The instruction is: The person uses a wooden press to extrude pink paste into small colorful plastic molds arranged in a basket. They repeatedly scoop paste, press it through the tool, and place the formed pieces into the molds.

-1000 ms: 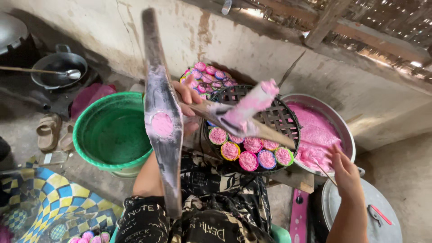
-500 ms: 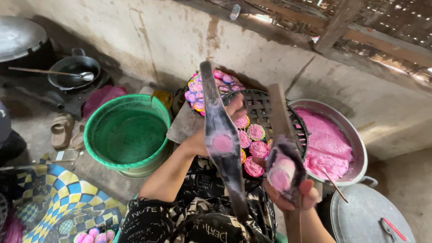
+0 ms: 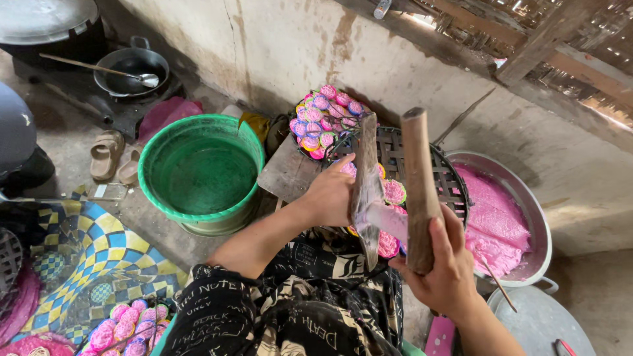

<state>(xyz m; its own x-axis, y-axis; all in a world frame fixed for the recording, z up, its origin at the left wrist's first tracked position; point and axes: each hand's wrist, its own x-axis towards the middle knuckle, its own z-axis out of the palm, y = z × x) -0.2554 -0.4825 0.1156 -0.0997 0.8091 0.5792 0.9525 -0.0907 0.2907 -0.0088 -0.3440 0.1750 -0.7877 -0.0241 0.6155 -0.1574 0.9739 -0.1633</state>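
Since half a second ago we see that the right hand (image 3: 443, 264) has come up and forward with its wooden stick (image 3: 417, 188), which now stands almost upright before the camera, and the long wooden mould (image 3: 364, 188) has turned so that we see its narrow edge. Our right hand is closed in a fist around the lower part of the stick; a pale pink smear of dough clings between stick and mould. Our left hand (image 3: 331, 194) has the fingers curled around the mould near its middle, and holds it upright over the lap. We judge from this that the two tools now meet, so the dough is being scraped or pressed at this moment. Just behind the hands lies the round woven tray (image 3: 443, 173) with a few pink cakes in coloured cups (image 3: 394, 192). To the right of it stands the metal basin (image 3: 537, 224) with pink dough (image 3: 494, 221). Behind the tray we see a heap of finished cakes (image 3: 323, 115), and to the left the green bucket (image 3: 201, 171). Farther left are a dark pan with a ladle (image 3: 132, 69) and sandals (image 3: 105, 155) on the floor.
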